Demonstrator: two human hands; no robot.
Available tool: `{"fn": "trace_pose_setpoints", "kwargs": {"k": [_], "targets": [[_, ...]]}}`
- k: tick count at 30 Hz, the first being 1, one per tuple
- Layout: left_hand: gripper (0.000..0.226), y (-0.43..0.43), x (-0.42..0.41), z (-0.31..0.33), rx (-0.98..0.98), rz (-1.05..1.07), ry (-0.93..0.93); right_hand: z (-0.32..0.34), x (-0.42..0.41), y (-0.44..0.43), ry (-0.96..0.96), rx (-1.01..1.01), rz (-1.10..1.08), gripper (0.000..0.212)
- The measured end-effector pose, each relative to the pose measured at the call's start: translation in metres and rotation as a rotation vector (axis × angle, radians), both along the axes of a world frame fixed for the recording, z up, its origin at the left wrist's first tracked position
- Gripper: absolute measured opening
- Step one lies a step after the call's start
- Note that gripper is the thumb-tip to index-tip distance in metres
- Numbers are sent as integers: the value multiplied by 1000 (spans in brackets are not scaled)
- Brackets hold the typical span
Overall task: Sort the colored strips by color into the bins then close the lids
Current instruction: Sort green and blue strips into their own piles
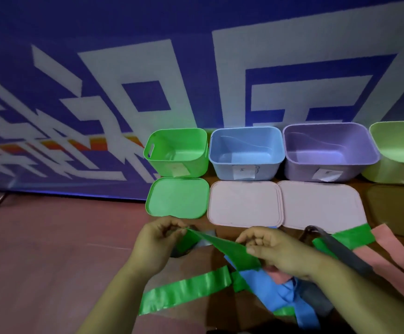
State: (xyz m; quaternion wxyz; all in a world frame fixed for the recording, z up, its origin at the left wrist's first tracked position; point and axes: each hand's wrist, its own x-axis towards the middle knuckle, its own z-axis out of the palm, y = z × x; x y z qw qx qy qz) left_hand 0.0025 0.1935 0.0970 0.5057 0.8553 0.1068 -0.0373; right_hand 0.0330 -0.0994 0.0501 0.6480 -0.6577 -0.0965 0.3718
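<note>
A green strip [232, 251] is stretched between my two hands. My left hand [155, 242] pinches its left end and my right hand [275, 249] pinches it near the middle. Under my hands lie more green strips [186, 291], blue strips [273, 292], pink strips [394, 251] and a grey strip [348, 251]. At the back stand open bins: green [177, 153], blue [245, 153], purple [329, 148] and light green [398, 150]. In front of them lie a green lid [178, 197] and two pale pink lids [244, 203] [321, 206].
A blue and white patterned banner [148, 80] rises behind the bins. The brown table [51, 261] stretches to the left of my hands. The bins carry paper labels [243, 173] on their front walls.
</note>
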Motion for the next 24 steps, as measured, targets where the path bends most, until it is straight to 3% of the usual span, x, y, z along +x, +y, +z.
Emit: {"fn": "trace_pose_setpoints", "kwargs": {"k": [8, 15, 19, 24], "targets": [[26, 67, -61, -46, 134, 137, 104, -20, 6, 60, -78, -235, 291, 21], [33, 101, -97, -72, 193, 230, 152, -47, 4, 103, -36, -373, 429, 19], [31, 119, -114, -92, 336, 158, 116, -62, 9, 123, -107, -464, 446, 18], [25, 129, -130, -112, 537, -10, 59, -83, 9, 144, -357, -649, 535, 19]]}}
